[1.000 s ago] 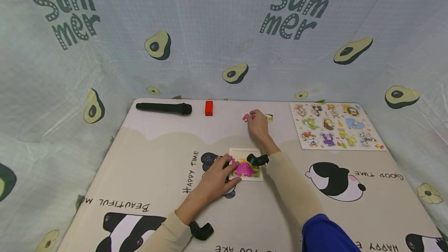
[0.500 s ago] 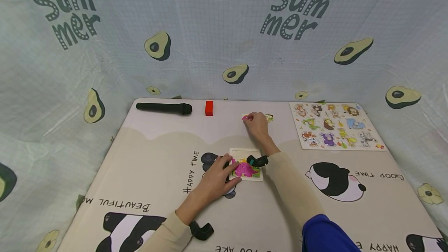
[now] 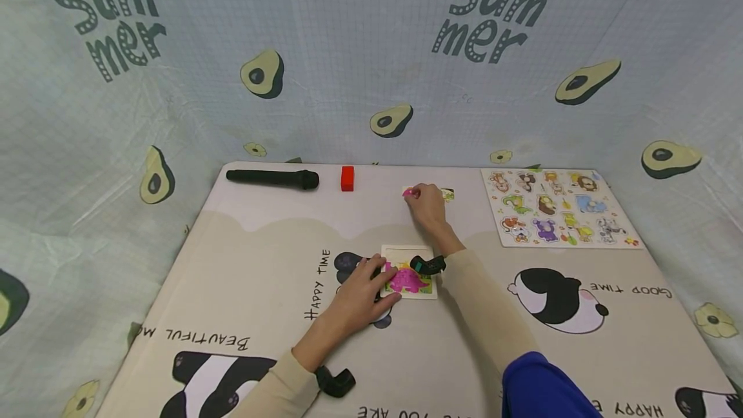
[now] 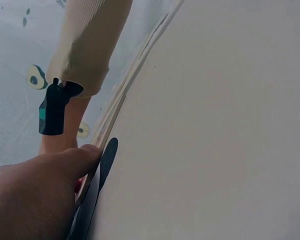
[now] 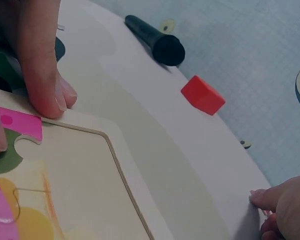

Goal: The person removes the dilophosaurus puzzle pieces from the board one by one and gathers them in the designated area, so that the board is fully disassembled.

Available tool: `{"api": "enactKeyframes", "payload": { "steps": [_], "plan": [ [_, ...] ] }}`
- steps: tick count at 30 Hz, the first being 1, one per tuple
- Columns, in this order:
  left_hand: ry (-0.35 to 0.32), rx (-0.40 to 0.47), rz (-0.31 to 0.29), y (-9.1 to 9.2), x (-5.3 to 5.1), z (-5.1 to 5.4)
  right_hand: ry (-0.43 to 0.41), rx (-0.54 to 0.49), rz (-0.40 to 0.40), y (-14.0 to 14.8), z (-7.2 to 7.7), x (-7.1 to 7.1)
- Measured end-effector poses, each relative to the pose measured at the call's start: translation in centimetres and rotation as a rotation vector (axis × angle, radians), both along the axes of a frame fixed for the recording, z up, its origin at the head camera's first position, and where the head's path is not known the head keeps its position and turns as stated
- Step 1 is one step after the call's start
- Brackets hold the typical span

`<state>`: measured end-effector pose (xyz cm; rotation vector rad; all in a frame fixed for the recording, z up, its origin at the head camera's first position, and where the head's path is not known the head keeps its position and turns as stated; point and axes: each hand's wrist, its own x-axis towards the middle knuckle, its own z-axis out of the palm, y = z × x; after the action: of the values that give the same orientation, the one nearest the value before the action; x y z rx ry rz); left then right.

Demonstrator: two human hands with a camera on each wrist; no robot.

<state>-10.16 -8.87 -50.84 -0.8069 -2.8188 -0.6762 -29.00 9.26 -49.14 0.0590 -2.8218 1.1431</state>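
My left hand lies with its fingers spread over the left side of a small wooden puzzle tray. Joined pieces in the tray show a pink dinosaur; its upper part is bare wood, seen also in the right wrist view. Farther back, my right hand pinches a pink puzzle piece at the tabletop. Another piece shows just right of that hand, partly hidden by it. In the left wrist view, the thumb of my left hand rests on the tray's edge.
A black microphone and a red block lie at the table's back edge, left of my right hand. A board of animal pictures lies at the back right. Patterned cloth hangs behind the table.
The fingers of my right hand have closed farther over the pink piece and shifted it slightly. My left hand and the tray have stayed in place.
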Motion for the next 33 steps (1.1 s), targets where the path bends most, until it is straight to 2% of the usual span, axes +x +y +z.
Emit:
{"api": "enactKeyframes", "payload": {
  "steps": [7,21,33],
  "plan": [
    [0.005,0.008,-0.002,0.1,0.0,-0.2,-0.01,-0.061,0.027,0.6,0.5,0.8],
    [-0.02,0.006,0.011,0.2,0.2,-0.7,0.004,-0.036,0.098,1.3,1.1,2.8],
    [-0.05,0.001,0.024,0.3,0.3,-0.5,0.051,0.0,0.171,2.2,1.6,5.3]
  ]
}}
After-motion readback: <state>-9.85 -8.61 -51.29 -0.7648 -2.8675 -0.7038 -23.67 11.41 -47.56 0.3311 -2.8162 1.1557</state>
